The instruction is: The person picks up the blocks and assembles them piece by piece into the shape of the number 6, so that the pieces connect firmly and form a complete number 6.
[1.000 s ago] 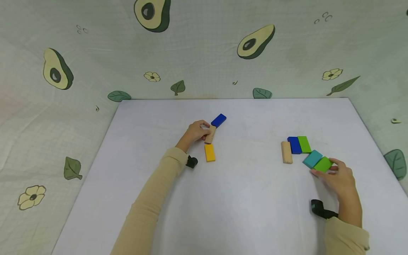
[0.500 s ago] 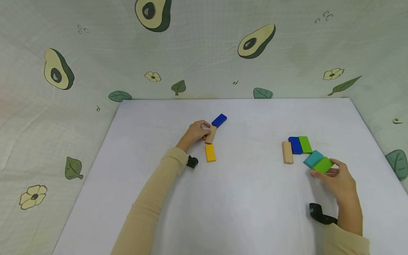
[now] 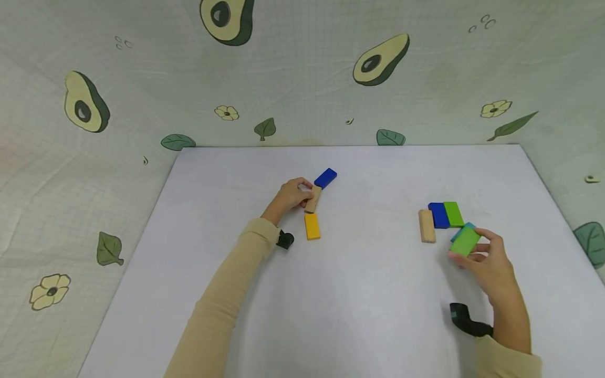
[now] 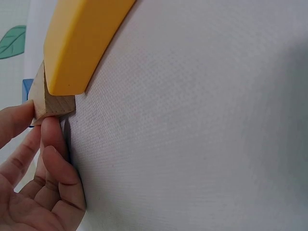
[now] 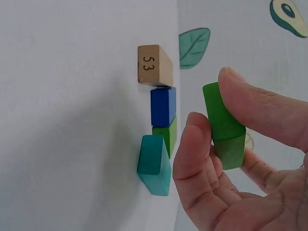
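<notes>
My right hand point(image 3: 487, 265) pinches a green block point(image 3: 465, 241) between thumb and fingers, held up off the table in the right wrist view. In the head view it partly covers a teal block point(image 5: 153, 161) lying below. Beside that are another green block point(image 3: 454, 214), a blue block point(image 3: 439, 215) and a natural wood block point(image 5: 150, 65) marked 53. On the left side, my left hand point(image 3: 292, 194) holds a natural wood block point(image 4: 50, 98) by its sides on the table. A blue block point(image 3: 325, 178) lies at its far end and a yellow block point(image 3: 312, 227) at its near end.
The blocks rest on a white table point(image 3: 368, 294). Its far edge meets a pale cloth point(image 3: 302, 68) printed with avocados and leaves. Black wrist devices sit below both hands, the right one point(image 3: 465, 320) close over the tabletop.
My right hand has lifted the green block from beside the teal block and moved it left, over the teal one. The left hand keeps its place on the wood block.
</notes>
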Action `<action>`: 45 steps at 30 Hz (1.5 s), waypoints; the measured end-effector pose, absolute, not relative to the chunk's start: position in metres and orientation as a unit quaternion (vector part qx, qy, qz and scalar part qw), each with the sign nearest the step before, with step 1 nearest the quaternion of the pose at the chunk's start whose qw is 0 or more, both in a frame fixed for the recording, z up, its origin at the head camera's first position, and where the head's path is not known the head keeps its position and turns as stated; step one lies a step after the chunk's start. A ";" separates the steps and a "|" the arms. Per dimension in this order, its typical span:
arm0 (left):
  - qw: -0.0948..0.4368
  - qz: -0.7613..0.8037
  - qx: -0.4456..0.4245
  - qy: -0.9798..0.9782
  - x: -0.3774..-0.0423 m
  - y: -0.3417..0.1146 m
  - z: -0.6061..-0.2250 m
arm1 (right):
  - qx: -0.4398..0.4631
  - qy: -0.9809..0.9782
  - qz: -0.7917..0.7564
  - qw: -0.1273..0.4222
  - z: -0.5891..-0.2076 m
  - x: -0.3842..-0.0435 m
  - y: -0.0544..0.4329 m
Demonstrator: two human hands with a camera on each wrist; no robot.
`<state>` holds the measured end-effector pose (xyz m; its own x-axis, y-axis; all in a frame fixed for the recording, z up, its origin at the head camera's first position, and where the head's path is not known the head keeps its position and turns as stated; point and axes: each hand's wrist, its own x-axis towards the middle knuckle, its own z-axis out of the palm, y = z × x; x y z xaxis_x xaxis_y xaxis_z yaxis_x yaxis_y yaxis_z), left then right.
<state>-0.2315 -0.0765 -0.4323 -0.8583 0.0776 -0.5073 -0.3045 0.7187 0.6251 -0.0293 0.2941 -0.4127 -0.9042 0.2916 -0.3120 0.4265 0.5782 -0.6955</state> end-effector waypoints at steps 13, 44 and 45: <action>0.261 0.365 -0.070 0.891 -0.232 -0.075 -0.431 | 0.113 0.872 -0.472 0.061 -0.409 -0.031 0.265; 0.263 0.377 -0.071 0.885 -0.228 -0.075 -0.428 | 0.066 0.858 -0.494 0.127 -0.419 -0.034 0.212; 0.263 0.377 -0.071 0.885 -0.228 -0.075 -0.428 | 0.066 0.856 -0.496 0.130 -0.420 -0.034 0.210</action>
<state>-0.2279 -0.0754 -0.4279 -0.8512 0.0733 -0.5197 -0.3239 0.7058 0.6301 -0.0343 0.2100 -0.4196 -0.9576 -0.0162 -0.2875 0.2414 0.4993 -0.8321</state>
